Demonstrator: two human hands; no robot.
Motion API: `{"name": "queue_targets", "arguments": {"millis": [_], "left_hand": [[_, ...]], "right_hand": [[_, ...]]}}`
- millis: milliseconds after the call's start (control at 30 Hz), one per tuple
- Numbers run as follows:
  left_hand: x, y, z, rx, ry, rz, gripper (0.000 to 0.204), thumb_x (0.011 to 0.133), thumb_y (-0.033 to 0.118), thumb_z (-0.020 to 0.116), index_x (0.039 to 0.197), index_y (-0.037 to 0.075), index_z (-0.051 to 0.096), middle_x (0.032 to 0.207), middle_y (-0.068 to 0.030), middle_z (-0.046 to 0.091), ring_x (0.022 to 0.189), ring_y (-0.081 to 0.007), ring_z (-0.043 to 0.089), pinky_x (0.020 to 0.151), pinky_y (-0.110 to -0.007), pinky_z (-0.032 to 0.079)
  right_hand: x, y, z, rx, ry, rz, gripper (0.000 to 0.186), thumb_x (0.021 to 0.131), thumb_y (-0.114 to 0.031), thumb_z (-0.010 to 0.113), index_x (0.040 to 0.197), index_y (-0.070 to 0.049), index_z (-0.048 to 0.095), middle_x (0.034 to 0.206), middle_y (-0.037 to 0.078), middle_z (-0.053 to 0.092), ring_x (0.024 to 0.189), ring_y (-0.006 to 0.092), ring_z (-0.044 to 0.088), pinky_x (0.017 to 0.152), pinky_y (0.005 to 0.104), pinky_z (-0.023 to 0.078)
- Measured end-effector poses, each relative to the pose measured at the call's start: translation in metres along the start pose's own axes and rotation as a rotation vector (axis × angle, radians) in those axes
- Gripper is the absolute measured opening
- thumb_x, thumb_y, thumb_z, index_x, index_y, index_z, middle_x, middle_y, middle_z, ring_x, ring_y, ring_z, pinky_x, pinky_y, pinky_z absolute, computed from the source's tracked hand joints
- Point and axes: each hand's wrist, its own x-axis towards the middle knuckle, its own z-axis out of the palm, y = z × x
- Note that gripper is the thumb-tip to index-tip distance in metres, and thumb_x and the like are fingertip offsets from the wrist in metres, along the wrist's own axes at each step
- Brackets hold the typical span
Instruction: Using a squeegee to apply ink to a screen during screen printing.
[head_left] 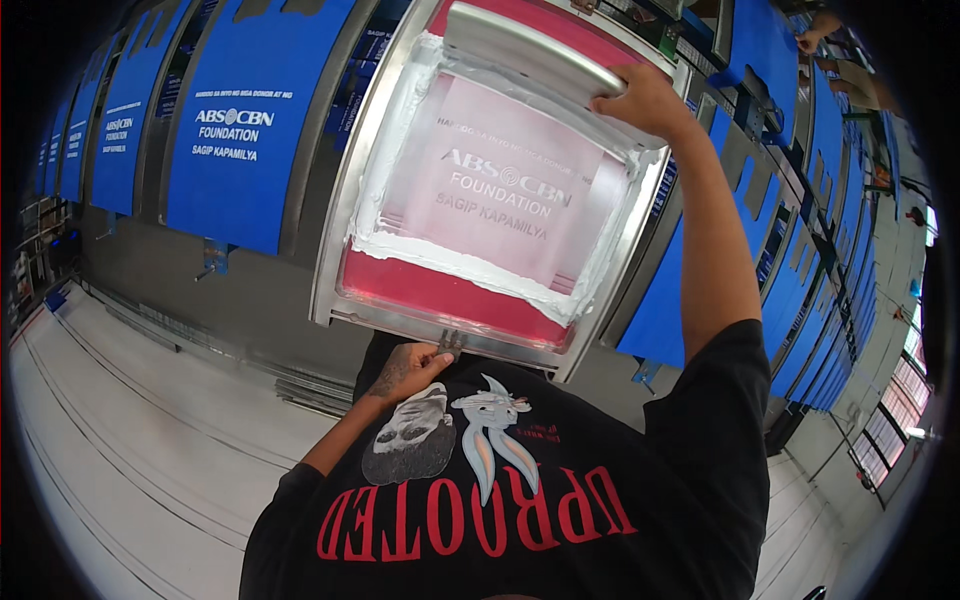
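A silkscreen frame (pixel 348 190) with pale metal sides lies in front of me. Its mesh is red at the ends (pixel 440 290) and translucent over white lettering in the middle. White ink (pixel 470 266) forms a thick band across the near part and runs up the sides. My right hand (pixel 645 102) is wrapped round the right end of a long metal-handled squeegee (pixel 530 55) at the far end of the mesh. My left hand (pixel 410 370) is closed at a small metal tab (pixel 453 342) on the frame's near edge; its fingertips are partly hidden.
Blue printed bag pieces (pixel 235 125) lie on boards in a row to the left. More blue pieces (pixel 665 300) line the right side. Another person's hand (pixel 820 30) shows at the upper right. A pale tiled floor (pixel 150 420) lies below left.
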Motion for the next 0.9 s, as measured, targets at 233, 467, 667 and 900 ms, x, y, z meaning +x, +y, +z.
{"name": "queue_targets", "arguments": {"millis": [233,467,667,900], "left_hand": [[-0.004,-0.003,-0.005,0.012,-0.068,0.107,0.041,0.091,0.038,0.065,0.075,0.001,0.069,0.053,-0.0044,0.054,0.049,-0.0113,0.05,0.048,-0.031,0.04],[0.007,-0.01,0.002,0.081,0.017,0.117,0.042,0.093,0.038,0.063,0.072,0.002,0.064,0.055,-0.0062,0.056,0.053,-0.0127,0.058,0.051,-0.032,0.044],[0.009,-0.013,0.017,0.221,0.216,0.248,0.045,0.093,0.042,0.059,0.077,0.001,0.067,0.065,-0.0196,0.061,0.065,-0.0351,0.065,0.06,-0.043,0.049],[0.001,0.005,-0.034,0.291,0.733,0.293,0.033,0.086,0.037,0.072,0.086,0.005,0.068,0.076,-0.015,0.065,0.074,-0.0322,0.065,0.069,-0.044,0.051]], "right_hand": [[-0.066,-0.046,0.051,-0.111,0.126,0.091,0.033,0.079,-0.028,0.072,0.106,-0.009,0.07,0.09,0.018,0.071,0.081,0.0348,0.069,0.079,0.0413,0.054],[-0.217,-0.155,0.17,-0.215,0.102,0.098,0.031,0.063,-0.004,0.068,0.093,-0.01,0.065,0.084,0.011,0.065,0.076,0.0338,0.062,0.078,0.0436,0.051],[-0.225,-0.15,0.145,-0.082,0.215,0.037,0.027,0.069,-0.01,0.071,0.096,-0.009,0.068,0.085,0.011,0.07,0.075,0.0308,0.064,0.082,0.0414,0.047],[-0.214,-0.064,0.105,0.387,0.35,0.443,0.035,0.089,-0.03,0.069,0.103,0.002,0.067,0.086,0.023,0.069,0.075,0.0306,0.069,0.068,0.0377,0.053]]}}
